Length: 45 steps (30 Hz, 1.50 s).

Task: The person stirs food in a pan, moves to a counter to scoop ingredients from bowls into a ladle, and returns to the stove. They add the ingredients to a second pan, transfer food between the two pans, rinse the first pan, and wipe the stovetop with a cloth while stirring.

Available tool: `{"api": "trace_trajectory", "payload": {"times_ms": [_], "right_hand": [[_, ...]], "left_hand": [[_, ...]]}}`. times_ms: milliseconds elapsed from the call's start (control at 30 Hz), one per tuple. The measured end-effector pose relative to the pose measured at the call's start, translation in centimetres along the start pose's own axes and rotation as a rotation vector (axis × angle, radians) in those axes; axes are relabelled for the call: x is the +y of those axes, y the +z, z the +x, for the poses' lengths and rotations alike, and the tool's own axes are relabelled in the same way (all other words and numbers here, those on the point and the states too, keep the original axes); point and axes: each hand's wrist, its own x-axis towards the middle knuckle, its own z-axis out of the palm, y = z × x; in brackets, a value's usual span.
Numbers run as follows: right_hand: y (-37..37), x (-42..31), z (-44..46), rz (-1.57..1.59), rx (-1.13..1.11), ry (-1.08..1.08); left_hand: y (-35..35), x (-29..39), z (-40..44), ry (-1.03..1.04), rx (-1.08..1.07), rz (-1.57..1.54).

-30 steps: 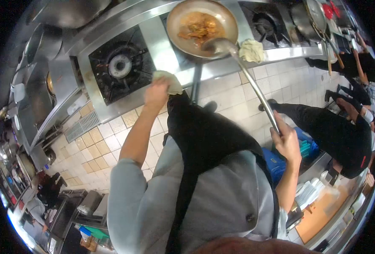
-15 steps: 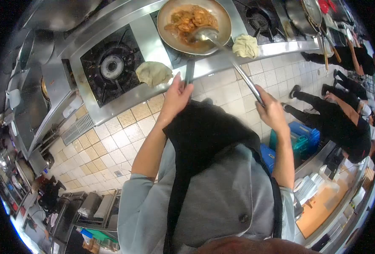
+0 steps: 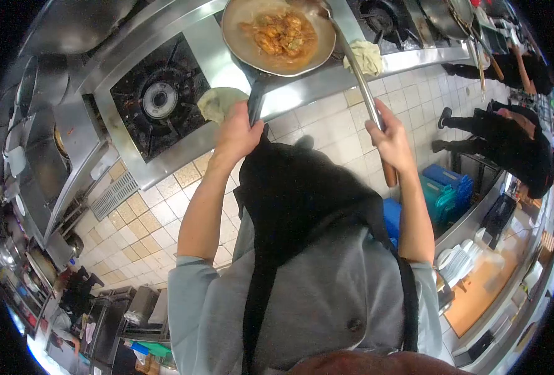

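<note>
At the top of the view, a round pan (image 3: 234, 31) holds saucy, orange-brown pieces of food (image 3: 280, 37). My left hand (image 3: 234, 132) is closed around the pan's dark handle (image 3: 256, 99). A folded pale cloth (image 3: 214, 103) lies beside that hand on the stove's front edge. My right hand (image 3: 390, 139) grips a long metal ladle (image 3: 359, 70) with a brown end below the hand. The ladle's bowl is at the pan's far right rim, away from the food; whether it touches the rim I cannot tell.
An uncovered burner (image 3: 160, 100) is left of the pan, another burner (image 3: 380, 17) right. A second crumpled cloth (image 3: 366, 58) lies on the stove edge. Several pans (image 3: 442, 19) stand farther right. Blue and teal bins (image 3: 439, 197) and people in dark clothes (image 3: 508, 140) are at right.
The ladle's bowl has left the food and moved to the pan's far right rim. My right hand now holds the ladle higher up its shaft. The pan and left hand have shifted left.
</note>
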Motion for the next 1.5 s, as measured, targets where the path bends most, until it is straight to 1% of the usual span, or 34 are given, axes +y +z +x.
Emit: {"api": "trace_trajectory", "payload": {"times_ms": [67,100,167,200,267,300,367,433,467,500,600,667,733,767,833,867,933,967,1000,1033,1067,1133,1167,1200,1233,1267,1300,1333,1367,1400,1467,1500], "right_hand": [[1.8,-0.5,1.8,0.092,-0.101,0.075],[2.7,-0.9,2.2,0.091,-0.101,0.078],[4.0,-1.5,2.2,-0.165,-0.064,-0.211],[3.8,-1.3,2.0,-0.164,-0.059,-0.205],[2.7,-0.4,1.3,-0.391,0.007,-0.515],[1.6,-0.5,0.7,-0.393,0.015,-0.51],[-1.3,-1.7,-0.9,-0.587,-0.067,-0.395],[-2.9,-2.4,-2.5,-0.609,-0.046,-0.39],[-3.7,-2.7,-3.3,-0.632,-0.028,-0.382],[-4.4,-2.9,-4.1,-0.631,-0.023,-0.386],[-6.7,-3.5,-6.8,-0.539,0.01,-0.323],[-8.2,-4.0,-8.5,-0.484,-0.015,-0.177],[-9.1,-3.3,-9.5,-0.498,-0.007,-0.182],[-9.4,-2.9,-9.9,-0.536,-0.026,-0.187],[-9.1,-2.1,-9.8,-0.571,-0.043,-0.186],[-8.4,-1.5,-9.1,-0.561,-0.049,-0.191],[-6.5,0.0,-7.5,-0.544,-0.053,-0.191],[-5.2,0.7,-6.3,-0.493,-0.027,-0.201],[-4.0,1.1,-5.7,-0.441,-0.001,-0.213],[-3.0,1.0,-5.5,-0.391,-0.005,-0.171],[-2.5,0.5,-5.5,-0.387,-0.004,-0.177],[-1.7,-0.4,-6.3,-0.236,-0.001,-0.023],[-1.2,-0.2,-6.4,-0.186,0.03,-0.006],[-0.2,0.9,-5.9,-0.181,0.023,-0.015],[1.0,2.5,-5.6,-0.071,0.073,-0.078],[1.6,3.0,-5.5,0.036,0.123,-0.135],[1.9,2.9,-5.1,0.036,0.123,-0.132],[2.4,2.0,-4.5,0.042,0.069,-0.072],[2.7,1.3,-4.0,0.049,0.017,-0.015],[2.9,1.0,-3.9,0.048,0.022,-0.017],[2.9,0.4,-3.7,-0.022,-0.022,-0.057],[2.7,0.1,-4.2,-0.022,-0.016,-0.132]], "left_hand": [[0.4,-0.8,0.3,0.032,0.007,-0.054],[0.6,-1.0,0.3,0.065,0.017,-0.108],[0.1,-0.4,0.1,0.038,-0.007,-0.13],[-0.1,-0.2,0.0,0.012,-0.025,-0.151],[0.0,-0.1,-0.1,0.026,-0.009,-0.167],[0.0,-0.1,-0.1,0.033,0.015,-0.188],[1.4,-0.5,0.3,0.03,0.009,-0.201],[3.7,-1.2,0.5,0.018,0.012,-0.216],[5.0,-1.4,0.6,0.065,0.035,-0.276],[5.7,-1.7,0.8,0.113,0.057,-0.335],[5.4,-1.8,1.9,0.133,0.056,-0.358],[4.5,-1.7,2.2,0.138,0.062,-0.365],[2.5,-0.2,1.6,-0.069,-0.106,-0.452],[1.9,0.2,1.1,-0.064,-0.106,-0.448],[1.3,0.5,0.2,-0.199,-0.197,-0.514],[1.5,0.3,0.4,-0.198,-0.199,-0.509],[2.1,-0.5,0.8,-0.062,-0.133,-0.418],[1.5,0.4,0.5,-0.064,-0.136,-0.414],[0.6,1.6,0.1,-0.165,-0.199,-0.435],[0.0,2.4,-0.2,-0.265,-0.26,-0.456],[0.6,1.3,-0.3,-0.263,-0.253,-0.454],[2.6,-2.3,-1.2,0.092,0.104,-0.23],[2.0,-2.4,-2.2,0.084,0.115,-0.228],[1.2,-2.3,-3.3,0.102,0.229,-0.288],[0.6,-2.4,-3.9,0.122,0.337,-0.347],[0.5,-3.6,-3.3,0.117,0.335,-0.345],[0.4,-5.5,-1.8,0.185,0.429,-0.05],[0.6,-6.7,-0.5,0.253,0.519,0.246],[0.8,-7.0,0.4,0.234,0.483,0.41],[1.4,-8.0,1.1,0.239,0.485,0.408],[2.6,-9.4,2.1,0.432,0.44,0.593],[3.1,-9.5,2.3,0.439,0.445,0.587]]}}
